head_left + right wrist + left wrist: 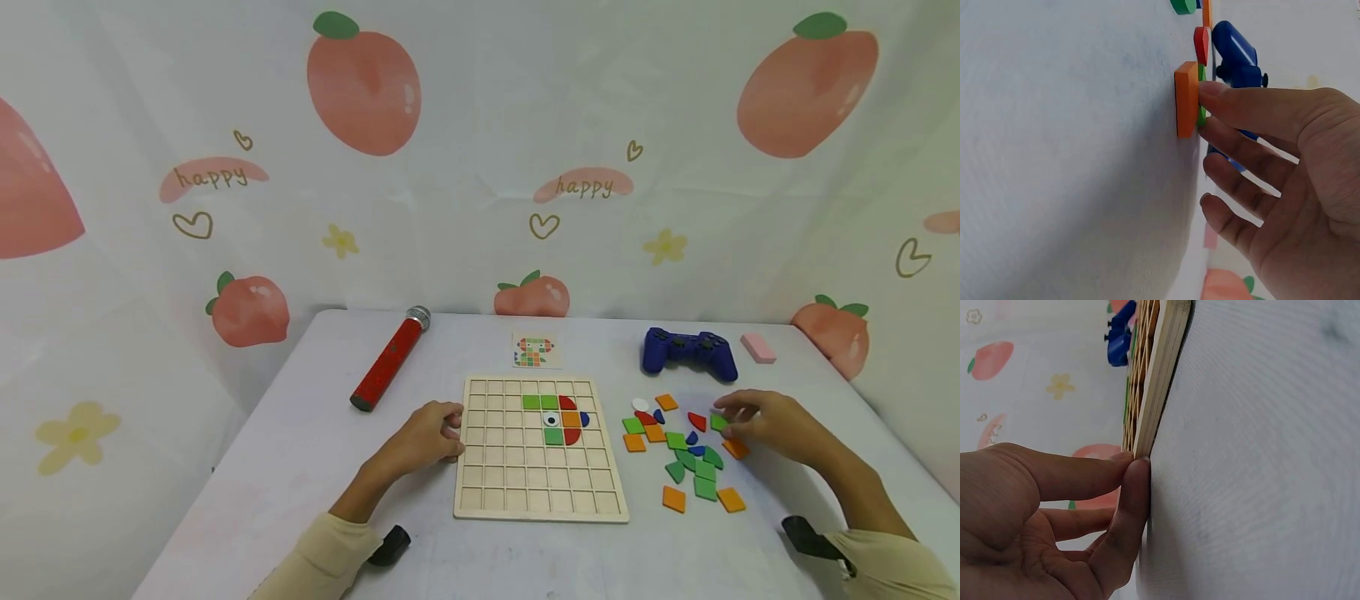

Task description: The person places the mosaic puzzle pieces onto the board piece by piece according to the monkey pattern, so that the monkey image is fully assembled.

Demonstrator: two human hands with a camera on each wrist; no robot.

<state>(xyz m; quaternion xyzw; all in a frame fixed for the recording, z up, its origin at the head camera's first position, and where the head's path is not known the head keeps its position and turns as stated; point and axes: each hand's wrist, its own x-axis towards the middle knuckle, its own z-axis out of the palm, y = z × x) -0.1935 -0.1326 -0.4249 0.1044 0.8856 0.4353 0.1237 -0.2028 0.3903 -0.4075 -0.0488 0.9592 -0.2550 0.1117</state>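
My left hand (425, 435) pinches the left edge of a wooden grid board (495, 492) between thumb and finger, plain to see in the left wrist view. Several tiles sit in its upper right cells, among them green squares (532, 402), an orange square (571, 419) and an eye tile (551, 419). To the right of the board, my right hand (768, 423) has its thumb and fingers parted around a light green square tile (718, 422) that lies on the table. In the right wrist view an orange tile (1185, 100) partly hides that green tile.
Loose green, orange, red and blue tiles (705, 487) lie between the board and my right hand. A picture card (537, 350) lies behind the board. A red microphone (390, 362) rests at the left; a blue game controller (688, 352) and pink block (758, 348) lie back right.
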